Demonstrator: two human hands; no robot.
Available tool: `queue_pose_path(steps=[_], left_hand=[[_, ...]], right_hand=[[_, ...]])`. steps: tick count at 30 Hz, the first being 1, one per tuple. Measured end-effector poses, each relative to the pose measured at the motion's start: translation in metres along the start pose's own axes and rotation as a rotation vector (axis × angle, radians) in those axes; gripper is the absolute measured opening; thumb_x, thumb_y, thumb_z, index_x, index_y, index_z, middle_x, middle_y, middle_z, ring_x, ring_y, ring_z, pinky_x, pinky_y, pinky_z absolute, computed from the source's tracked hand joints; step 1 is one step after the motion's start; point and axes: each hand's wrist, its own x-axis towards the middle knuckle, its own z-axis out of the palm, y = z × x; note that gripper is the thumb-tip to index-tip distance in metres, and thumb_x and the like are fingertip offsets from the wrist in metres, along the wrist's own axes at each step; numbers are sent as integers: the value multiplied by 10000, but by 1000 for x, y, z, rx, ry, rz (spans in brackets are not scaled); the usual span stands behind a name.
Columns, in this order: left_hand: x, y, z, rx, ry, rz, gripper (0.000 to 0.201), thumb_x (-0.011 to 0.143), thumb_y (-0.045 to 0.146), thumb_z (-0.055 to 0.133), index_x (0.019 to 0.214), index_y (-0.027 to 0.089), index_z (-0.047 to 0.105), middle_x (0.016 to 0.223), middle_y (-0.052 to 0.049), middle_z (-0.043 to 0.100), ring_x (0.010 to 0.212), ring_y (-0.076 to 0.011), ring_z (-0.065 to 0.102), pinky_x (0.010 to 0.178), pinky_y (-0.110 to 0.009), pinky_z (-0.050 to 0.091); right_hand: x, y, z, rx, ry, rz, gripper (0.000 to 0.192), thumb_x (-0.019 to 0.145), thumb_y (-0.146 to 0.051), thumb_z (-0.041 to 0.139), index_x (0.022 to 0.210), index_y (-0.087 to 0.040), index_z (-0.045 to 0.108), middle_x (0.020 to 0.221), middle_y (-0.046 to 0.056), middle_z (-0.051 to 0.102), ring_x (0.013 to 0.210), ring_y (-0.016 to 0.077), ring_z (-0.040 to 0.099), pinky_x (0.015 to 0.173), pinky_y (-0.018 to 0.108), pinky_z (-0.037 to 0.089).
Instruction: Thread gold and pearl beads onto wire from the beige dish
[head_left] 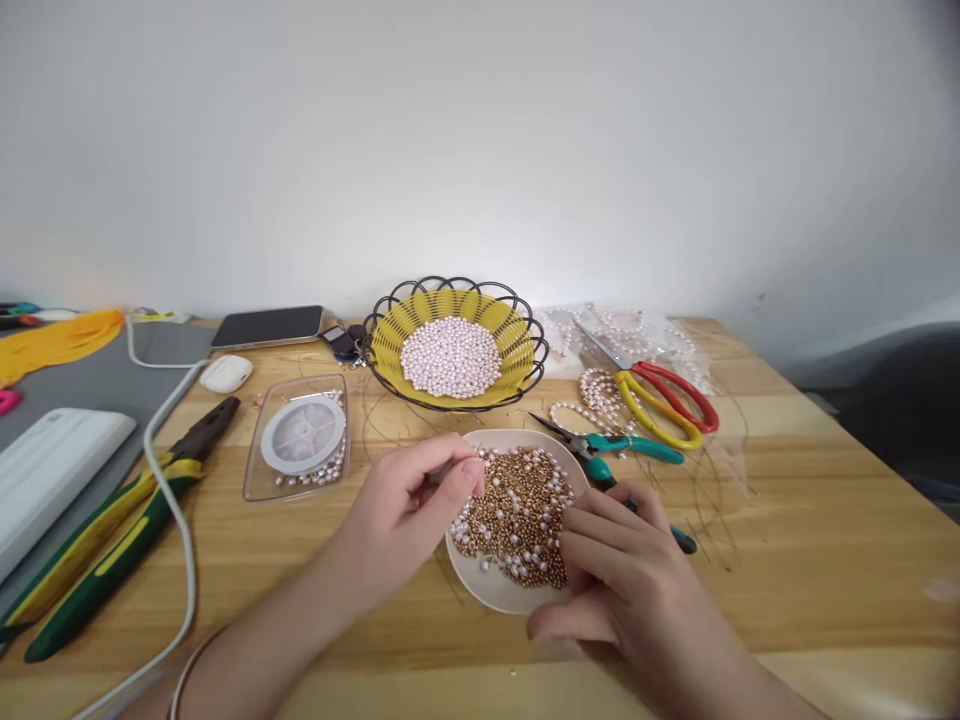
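Over the left rim of a white bowl (487,594), my left hand (416,500) is closed, its thumb and index finger pinched together. Whatever sits in that pinch is too small to make out. My right hand (626,570) hangs over the bowl's right side with fingers bent towards the beads and the thumb held apart. Its fingertips are partly hidden, and nothing shows in its grasp. Small gold beads (517,510) mixed with white pearl beads (534,565) fill the bowl. Just beyond my right hand lie teal-handled pliers (634,447), with another teal-handled tool (600,470) partly covered by the hand.
A yellow basket (382,350) of pearl beads (450,358) stands behind the bowl. Scissors (652,400), beaded strands (600,395) and plastic bags (652,340) lie right. Leftward are a clear box (255,480) with a spool (304,435), large pliers (142,520), a phone (268,327) and a white cable (184,540).
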Motion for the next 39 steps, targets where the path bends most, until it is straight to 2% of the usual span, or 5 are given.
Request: queue_pose_path(steps=[15,23,28,32,39], left_hand=[[1,-1,0,30,24,55,317,1009,315,472,752,176,594,635,41,500,545,-106,431,493,-209,324],[1,-4,1,-1,2,44,319,1007,340,472,766,176,601,656,29,515,565,-110,438,501,-209,326],[0,-4,2,10,-27,15,327,1005,368,467,762,183,584,630,32,476,556,-120,417,496,-226,310],[0,-6,2,5,-26,14,320,1007,361,467,770,184,588,649,23,503,567,-124,429,502,-230,318],[-1,-6,4,-32,-54,-25,328,1010,380,457,762,190,559,638,33,459,561,-124,410,496,-229,305]], right_hand=[[5,0,1,-73,12,22,662,962,-705,405,555,-186,453,552,-46,557,596,147,519,749,335,281],[11,6,-6,80,-4,53,710,903,-793,358,535,-188,416,515,-32,486,571,148,494,663,322,318],[39,22,-18,243,-190,262,654,949,-670,550,516,-226,343,487,-66,304,466,116,282,454,276,224],[67,26,-14,212,-273,393,335,851,-253,708,636,-233,453,529,-63,447,490,121,383,472,262,263],[75,26,-10,389,-382,428,318,939,-338,590,658,-226,492,529,-57,428,499,121,380,455,252,243]])
